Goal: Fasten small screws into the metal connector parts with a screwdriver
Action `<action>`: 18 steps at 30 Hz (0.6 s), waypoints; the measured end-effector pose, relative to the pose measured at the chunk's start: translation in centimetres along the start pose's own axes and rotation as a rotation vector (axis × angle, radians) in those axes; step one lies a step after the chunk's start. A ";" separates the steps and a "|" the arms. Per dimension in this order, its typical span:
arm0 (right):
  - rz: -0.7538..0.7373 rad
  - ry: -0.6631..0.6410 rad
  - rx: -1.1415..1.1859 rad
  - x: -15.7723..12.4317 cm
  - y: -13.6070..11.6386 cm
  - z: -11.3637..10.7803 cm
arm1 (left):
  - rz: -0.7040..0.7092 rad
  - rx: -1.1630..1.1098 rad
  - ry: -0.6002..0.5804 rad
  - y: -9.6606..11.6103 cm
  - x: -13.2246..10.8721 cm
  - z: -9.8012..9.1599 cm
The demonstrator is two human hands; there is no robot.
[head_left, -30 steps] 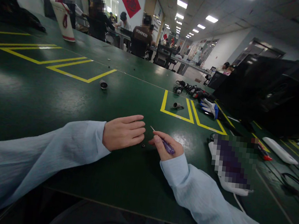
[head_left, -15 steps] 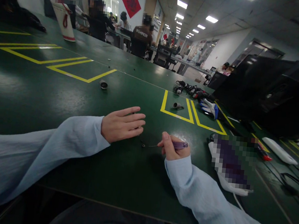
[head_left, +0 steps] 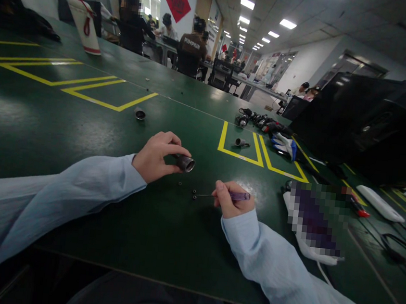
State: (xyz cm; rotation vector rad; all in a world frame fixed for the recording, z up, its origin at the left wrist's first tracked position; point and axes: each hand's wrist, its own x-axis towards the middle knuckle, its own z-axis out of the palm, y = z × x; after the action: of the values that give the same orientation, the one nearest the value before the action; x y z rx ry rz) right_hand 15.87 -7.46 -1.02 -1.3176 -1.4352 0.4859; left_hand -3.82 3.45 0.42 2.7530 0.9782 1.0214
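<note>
My left hand [head_left: 155, 156] is closed round a small dark metal cylinder [head_left: 186, 163], held just above the green table [head_left: 82, 125] with its open end facing right. My right hand [head_left: 231, 201] grips a purple-handled screwdriver [head_left: 236, 195] that lies nearly flat. Its thin tip points left and touches a tiny black ring [head_left: 194, 197]. Two more tiny black parts [head_left: 180, 184] lie on the table just below the cylinder.
Another metal cylinder [head_left: 140, 113] lies farther back, and a third [head_left: 240, 142] sits inside a yellow-taped square. Black tools [head_left: 260, 122] and gloves [head_left: 283, 146] lie at the right, before a large black case [head_left: 365, 125]. A white device [head_left: 379, 204] lies far right. People sit at distant tables.
My left hand went from lying flat on the table to lifted and curled round the metal cylinder. The screwdriver swung from pointing up-left to lying flat, its tip at the small ring.
</note>
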 end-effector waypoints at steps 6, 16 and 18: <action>0.046 -0.025 -0.085 0.2 0.0 -0.2 | -0.214 -0.418 -0.042 1.0 -0.1 0.2; 0.300 0.031 0.240 1.5 0.7 0.1 | -0.510 -1.037 -0.139 0.3 -0.1 1.0; 0.334 0.035 0.388 1.7 1.1 0.2 | -0.543 -1.054 -0.128 0.4 -0.2 1.0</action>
State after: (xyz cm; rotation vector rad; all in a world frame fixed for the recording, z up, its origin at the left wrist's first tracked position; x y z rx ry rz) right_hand 16.47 -5.56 -1.31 -1.2404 -1.0268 0.9085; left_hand -3.13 3.15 -0.35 1.5607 0.7611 0.8710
